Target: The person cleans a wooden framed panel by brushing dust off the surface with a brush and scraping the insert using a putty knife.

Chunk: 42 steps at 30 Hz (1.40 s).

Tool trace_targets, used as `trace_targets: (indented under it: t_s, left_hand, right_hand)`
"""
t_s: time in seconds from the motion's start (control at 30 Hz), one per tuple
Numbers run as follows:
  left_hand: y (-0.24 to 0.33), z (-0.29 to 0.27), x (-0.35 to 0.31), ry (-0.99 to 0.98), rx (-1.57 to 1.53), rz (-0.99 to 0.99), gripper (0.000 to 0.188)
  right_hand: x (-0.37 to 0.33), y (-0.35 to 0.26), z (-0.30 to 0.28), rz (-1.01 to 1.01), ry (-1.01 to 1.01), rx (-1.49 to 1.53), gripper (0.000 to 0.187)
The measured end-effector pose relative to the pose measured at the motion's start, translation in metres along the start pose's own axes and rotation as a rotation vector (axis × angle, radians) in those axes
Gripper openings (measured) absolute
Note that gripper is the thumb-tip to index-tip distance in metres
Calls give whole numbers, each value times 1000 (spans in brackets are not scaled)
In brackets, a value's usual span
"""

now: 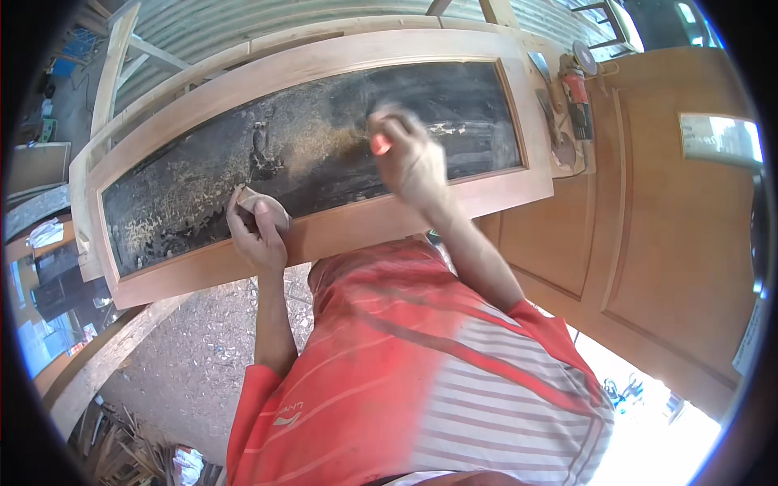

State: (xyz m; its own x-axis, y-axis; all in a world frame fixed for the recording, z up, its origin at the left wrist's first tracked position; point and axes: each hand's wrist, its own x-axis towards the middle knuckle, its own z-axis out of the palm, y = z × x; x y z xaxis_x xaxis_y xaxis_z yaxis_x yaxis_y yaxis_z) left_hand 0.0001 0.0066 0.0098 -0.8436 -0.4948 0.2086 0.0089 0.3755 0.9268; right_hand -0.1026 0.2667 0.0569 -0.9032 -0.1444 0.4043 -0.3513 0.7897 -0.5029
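A wooden frame (389, 49) with a black, patchy inner panel (324, 138) lies across in front of me. Brownish worn areas and pale flecks mark the dark surface. My left hand (258, 235) is closed at the frame's near edge, thumb over a pale, round, disc-like thing (274, 212) whose kind I cannot make out. Over the right half of the panel, my right hand (409, 162) is a fist, smeared by motion. An orange-red end of a thing (380, 144) pokes out of that fist; the rest is hidden by the fingers.
A red and black angle grinder (576, 93) lies on boards beyond the frame's right end. Along the right stands a large brown panelled door (689, 235). Wooden beams (113, 348) support the left side. Scrap wood (121, 449) and shavings cover the ground at lower left.
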Motion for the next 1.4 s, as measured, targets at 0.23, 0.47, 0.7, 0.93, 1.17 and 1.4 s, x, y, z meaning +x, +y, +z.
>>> trace_targets:
  t_s: [0.23, 0.47, 0.7, 0.93, 1.17, 1.4]
  left_hand:
    - [2, -7, -4, 12, -34, 36, 47]
    - [-2, -3, 2, -16, 148, 85, 47]
    - [16, -1, 0, -25, 137, 40, 46]
    - [4, -1, 4, -70, 221, 78, 47]
    - [8, 1, 5, -69, 188, 76, 49]
    - [-2, -13, 1, -52, 40, -4, 48]
  right_hand:
    - [4, 129, -114, 264, 301, -310, 28]
    - [-23, -18, -26, 24, -23, 190, 29]
    - [-34, 120, -126, 422, 304, -433, 13]
    - [-67, 8, -63, 282, 66, 275, 19]
    - [-78, 142, -96, 330, 392, 462, 22]
    - [-38, -64, -5, -116, -228, 386, 19]
